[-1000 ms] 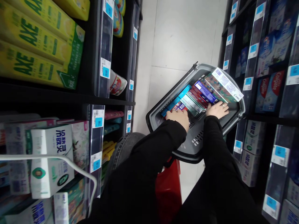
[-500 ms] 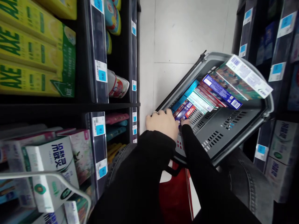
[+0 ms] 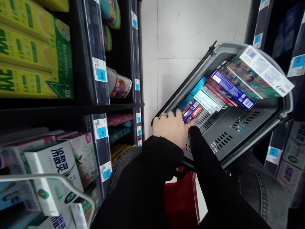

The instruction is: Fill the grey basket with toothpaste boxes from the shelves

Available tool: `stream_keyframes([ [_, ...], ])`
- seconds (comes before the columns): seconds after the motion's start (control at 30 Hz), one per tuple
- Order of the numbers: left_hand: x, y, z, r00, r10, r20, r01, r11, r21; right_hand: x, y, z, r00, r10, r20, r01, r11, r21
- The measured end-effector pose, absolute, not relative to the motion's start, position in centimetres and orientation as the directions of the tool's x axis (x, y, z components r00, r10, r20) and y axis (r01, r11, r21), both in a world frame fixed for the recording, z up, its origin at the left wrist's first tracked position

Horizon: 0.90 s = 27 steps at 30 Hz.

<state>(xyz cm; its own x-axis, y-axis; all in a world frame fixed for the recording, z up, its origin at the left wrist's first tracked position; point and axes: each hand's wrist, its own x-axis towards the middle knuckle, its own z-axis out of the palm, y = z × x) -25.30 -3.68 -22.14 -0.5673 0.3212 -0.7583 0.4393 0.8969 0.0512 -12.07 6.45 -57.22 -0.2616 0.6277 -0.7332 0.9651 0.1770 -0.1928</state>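
Observation:
A grey plastic basket (image 3: 238,127) sits tilted on my lap, with several toothpaste boxes lying side by side in it. My left hand (image 3: 170,128), a ring on one finger, is curled over the basket's near left corner. My right hand (image 3: 191,122) is almost hidden behind it. Only its fingertips show, touching the end of a small red and blue toothpaste box (image 3: 192,110). A larger green box with a white label (image 3: 259,71) leans on the basket's far side, above a blue box (image 3: 232,85) and red boxes.
Black shelves stand on both sides of a pale tiled aisle (image 3: 186,38). On the left are yellow-green AXE cartons (image 3: 33,60), white boxes (image 3: 54,168) and price tags (image 3: 99,70). A white wire handle (image 3: 71,187) is low left. A red basket (image 3: 181,200) sits under the grey one.
My right hand has left the basket's right side and come to the near left corner. My left hand has moved from the boxes onto the rim. The basket fills more of the view.

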Motion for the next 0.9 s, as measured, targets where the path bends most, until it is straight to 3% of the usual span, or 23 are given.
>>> stream_keyframes([
  [0.1,-25.3,-3.5,-22.3,-0.562,0.324,-0.761,0.443,0.895,0.054,-13.7,7.7,-53.6,-0.253,0.783,-0.568,0.967,0.201,-0.153],
  [0.17,-25.3,-3.4,-22.3,-0.561,0.331,-0.759,0.444,0.894,0.061,-15.2,10.0,-50.2,-0.346,0.887,-0.306,0.937,0.306,-0.169],
  [0.23,-25.2,-3.4,-22.2,-0.556,0.354,-0.752,0.448,0.89,0.087,-16.6,13.0,-46.7,-0.443,0.896,-0.009,0.888,0.438,-0.138],
  [0.3,-25.2,-3.4,-22.1,-0.548,0.383,-0.743,0.453,0.883,0.121,-17.9,16.2,-43.8,-0.52,0.844,0.134,0.845,0.531,-0.064],
  [0.47,-25.0,-3.4,-21.9,-0.548,0.407,-0.73,0.439,0.884,0.163,-18.7,21.0,-41.2,-0.725,0.689,0.012,0.689,0.724,0.04],
  [0.63,-25.0,-3.3,-21.9,-0.544,0.426,-0.723,0.426,0.883,0.199,-18.5,21.3,-41.4,-0.701,0.713,-0.022,0.709,0.699,0.09],
  [0.9,-25.0,-3.4,-22.0,-0.545,0.437,-0.715,0.421,0.881,0.218,-15.5,18.3,-40.6,-0.759,0.65,-0.046,0.651,0.759,-0.015],
])
